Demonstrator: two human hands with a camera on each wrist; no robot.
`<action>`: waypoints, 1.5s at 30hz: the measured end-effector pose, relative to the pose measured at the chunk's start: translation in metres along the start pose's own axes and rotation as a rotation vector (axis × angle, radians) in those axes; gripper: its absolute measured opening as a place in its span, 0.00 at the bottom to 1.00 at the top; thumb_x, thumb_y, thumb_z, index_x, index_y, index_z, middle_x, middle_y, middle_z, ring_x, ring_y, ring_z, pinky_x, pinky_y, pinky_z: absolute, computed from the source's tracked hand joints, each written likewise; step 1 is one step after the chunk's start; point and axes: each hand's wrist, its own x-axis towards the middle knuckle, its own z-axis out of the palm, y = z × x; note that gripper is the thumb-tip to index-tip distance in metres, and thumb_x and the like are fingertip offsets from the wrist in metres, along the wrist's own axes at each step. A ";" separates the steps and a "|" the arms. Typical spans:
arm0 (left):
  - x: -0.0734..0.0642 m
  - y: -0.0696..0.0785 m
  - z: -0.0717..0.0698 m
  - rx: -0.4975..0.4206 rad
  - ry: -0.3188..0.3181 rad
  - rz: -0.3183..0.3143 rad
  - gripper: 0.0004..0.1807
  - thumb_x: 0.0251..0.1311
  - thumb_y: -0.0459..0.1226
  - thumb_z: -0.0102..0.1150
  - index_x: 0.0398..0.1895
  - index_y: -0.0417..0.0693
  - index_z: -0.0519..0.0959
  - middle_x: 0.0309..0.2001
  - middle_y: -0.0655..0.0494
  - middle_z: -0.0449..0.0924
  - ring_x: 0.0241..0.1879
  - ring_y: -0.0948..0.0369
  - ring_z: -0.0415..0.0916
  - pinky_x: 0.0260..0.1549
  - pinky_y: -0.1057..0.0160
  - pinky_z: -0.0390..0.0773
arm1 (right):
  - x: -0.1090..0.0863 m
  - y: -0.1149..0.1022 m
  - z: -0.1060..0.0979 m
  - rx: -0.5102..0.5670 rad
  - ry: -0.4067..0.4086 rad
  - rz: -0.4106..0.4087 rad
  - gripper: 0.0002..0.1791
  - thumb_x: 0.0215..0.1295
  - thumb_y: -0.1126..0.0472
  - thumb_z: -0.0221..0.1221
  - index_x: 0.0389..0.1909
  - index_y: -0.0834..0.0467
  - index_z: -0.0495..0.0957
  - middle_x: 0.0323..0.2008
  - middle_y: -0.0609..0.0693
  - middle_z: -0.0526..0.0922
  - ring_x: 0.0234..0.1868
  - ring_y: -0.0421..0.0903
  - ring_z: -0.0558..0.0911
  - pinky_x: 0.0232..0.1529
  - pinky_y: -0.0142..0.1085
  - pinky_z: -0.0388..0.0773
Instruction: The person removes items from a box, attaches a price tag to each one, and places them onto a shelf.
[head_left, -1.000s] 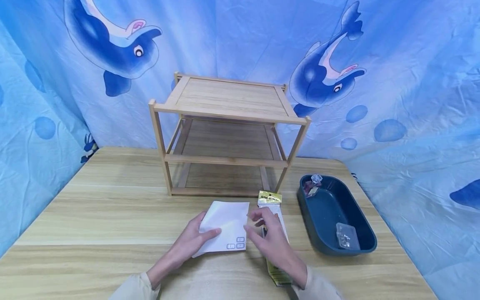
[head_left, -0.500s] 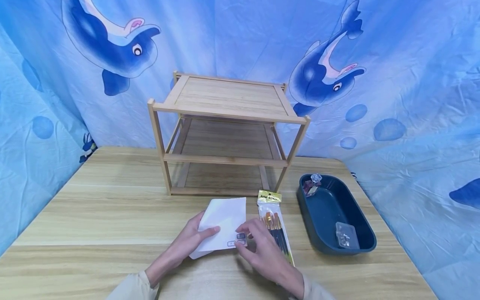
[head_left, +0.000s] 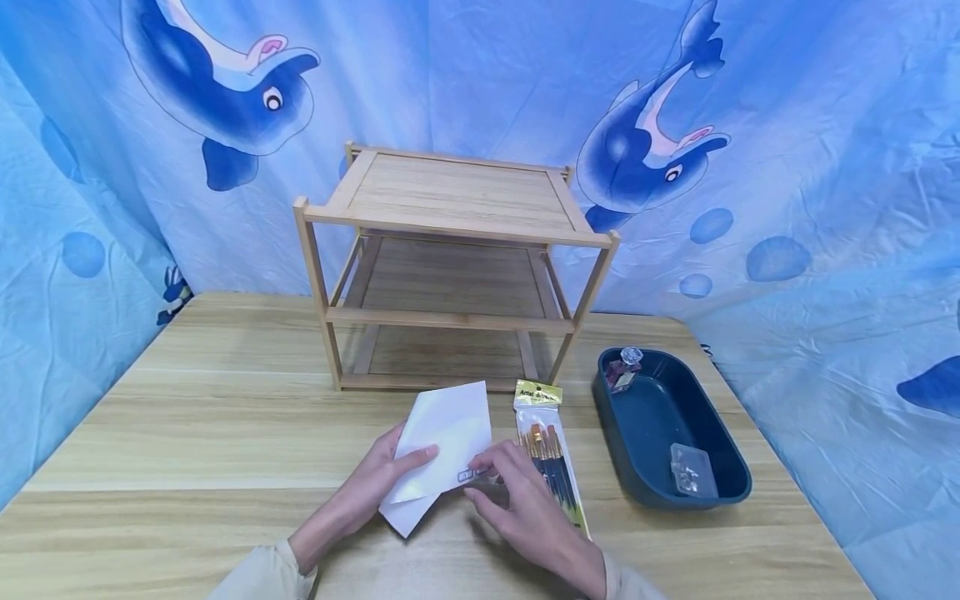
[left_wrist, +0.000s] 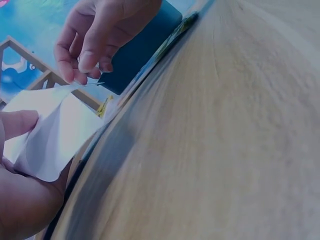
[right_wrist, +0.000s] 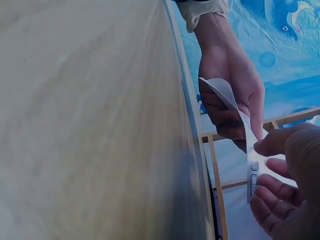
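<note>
My left hand (head_left: 382, 475) grips a folded white paper (head_left: 447, 425) by its left side, thumb across the front. Small printed boxes show at the paper's lower right corner, and a second leaf juts out below. My right hand (head_left: 517, 504) has its fingertips at that printed corner, pinching it. In the left wrist view the paper (left_wrist: 55, 130) bows, its leaves apart near the left thumb. From the right wrist, the paper (right_wrist: 235, 107) appears almost edge-on between both hands. Right of the paper lies a packet of paintbrushes (head_left: 551, 458), partly covered by the right hand.
A three-level wooden shelf (head_left: 450, 319) stands behind the hands. To the right is a dark teal basin (head_left: 626, 467) holding a small bottle with a faceted cap (head_left: 622, 371) and a clear plastic box (head_left: 692, 471). A blue dolphin-print curtain (head_left: 495, 83) surrounds the table (head_left: 187, 417).
My right hand has moved left and down from the paper's right edge to its printed corner, uncovering the brush packet. The paper has tilted, and its lower leaf sticks out further.
</note>
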 end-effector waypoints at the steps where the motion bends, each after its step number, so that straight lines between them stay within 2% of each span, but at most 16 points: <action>1: 0.000 -0.001 0.000 -0.015 -0.009 -0.009 0.35 0.73 0.41 0.58 0.76 0.34 0.60 0.46 0.48 0.81 0.41 0.56 0.81 0.36 0.62 0.83 | 0.000 0.000 0.000 0.004 0.004 -0.007 0.18 0.60 0.64 0.73 0.49 0.53 0.79 0.48 0.39 0.78 0.49 0.39 0.77 0.47 0.36 0.81; 9: -0.001 -0.003 -0.001 -0.152 -0.067 -0.058 0.30 0.72 0.38 0.59 0.70 0.31 0.64 0.45 0.50 0.85 0.40 0.58 0.83 0.37 0.63 0.84 | 0.000 -0.001 0.001 0.015 0.030 -0.051 0.17 0.61 0.64 0.73 0.48 0.55 0.79 0.45 0.41 0.78 0.45 0.40 0.77 0.43 0.37 0.83; 16: -0.002 -0.006 -0.004 -0.251 -0.135 -0.115 0.22 0.75 0.39 0.55 0.65 0.37 0.69 0.46 0.52 0.85 0.42 0.59 0.84 0.39 0.63 0.83 | -0.001 -0.002 0.002 -0.019 0.069 -0.097 0.18 0.60 0.64 0.73 0.48 0.55 0.78 0.45 0.41 0.78 0.47 0.38 0.77 0.47 0.35 0.81; 24: -0.003 -0.010 -0.007 -0.357 -0.230 -0.121 0.16 0.78 0.39 0.50 0.62 0.40 0.68 0.49 0.51 0.84 0.47 0.56 0.84 0.45 0.61 0.84 | 0.000 -0.004 0.002 -0.030 0.099 -0.119 0.18 0.62 0.62 0.72 0.50 0.54 0.78 0.46 0.41 0.78 0.48 0.38 0.77 0.50 0.32 0.79; 31: -0.003 -0.010 -0.007 -0.346 -0.232 -0.118 0.13 0.77 0.39 0.50 0.57 0.43 0.71 0.45 0.54 0.84 0.44 0.61 0.84 0.42 0.64 0.84 | 0.000 -0.007 0.002 0.011 0.090 -0.089 0.16 0.64 0.63 0.71 0.50 0.53 0.78 0.46 0.41 0.77 0.47 0.38 0.77 0.48 0.32 0.80; 40: -0.002 -0.012 -0.006 -0.354 -0.206 -0.124 0.11 0.77 0.38 0.51 0.55 0.44 0.72 0.43 0.55 0.85 0.41 0.62 0.84 0.40 0.66 0.84 | 0.000 -0.007 0.003 -0.016 0.120 -0.107 0.18 0.63 0.63 0.72 0.51 0.56 0.78 0.48 0.43 0.77 0.47 0.38 0.78 0.49 0.32 0.80; 45: -0.002 -0.013 -0.005 -0.382 -0.220 -0.122 0.11 0.77 0.38 0.50 0.56 0.44 0.71 0.45 0.55 0.85 0.43 0.62 0.84 0.41 0.65 0.84 | 0.000 -0.007 0.003 -0.026 0.132 -0.102 0.17 0.62 0.62 0.72 0.50 0.56 0.79 0.48 0.43 0.77 0.48 0.39 0.79 0.50 0.32 0.80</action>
